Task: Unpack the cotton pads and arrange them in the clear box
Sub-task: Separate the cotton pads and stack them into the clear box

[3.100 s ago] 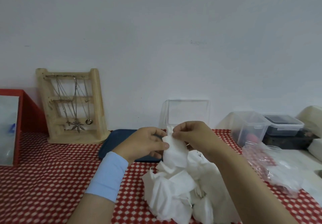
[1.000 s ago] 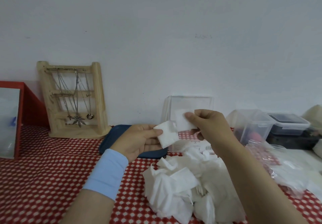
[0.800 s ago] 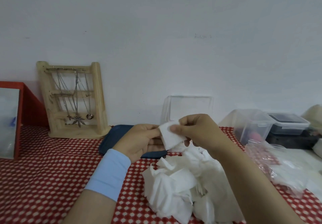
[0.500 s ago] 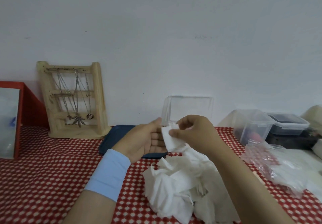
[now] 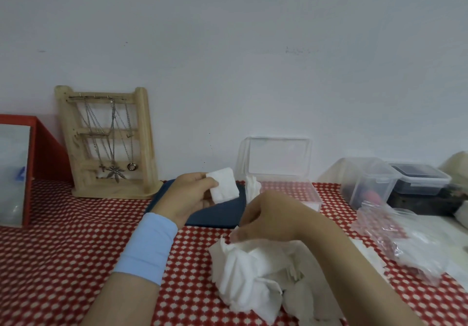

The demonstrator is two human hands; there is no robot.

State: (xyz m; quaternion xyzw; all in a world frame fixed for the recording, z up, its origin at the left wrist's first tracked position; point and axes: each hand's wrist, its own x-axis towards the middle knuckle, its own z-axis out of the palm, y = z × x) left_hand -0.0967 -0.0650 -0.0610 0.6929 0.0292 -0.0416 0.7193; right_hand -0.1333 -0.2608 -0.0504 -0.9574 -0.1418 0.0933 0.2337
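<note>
Parted since half a second back — right hand [image 5: 268,218] off the pad, down at the white pile [image 5: 248,272]. Over the navy tray [image 5: 217,214], left hand [image 5: 188,196] pinching one square cotton pad [image 5: 222,185]. Right fingertips nipping the pile's top edge on the tabletop [image 5: 63,249]. Behind — clear box [image 5: 278,159], lid up, a few pads [image 5: 253,189] upright inside.

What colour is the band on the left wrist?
The wristband is plain light blue, seen best in the head view.

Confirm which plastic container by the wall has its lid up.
The clear box behind the right hand: its lid stands upright against the wall. The clear tub and the dark tub to its right show no raised lid.
</note>
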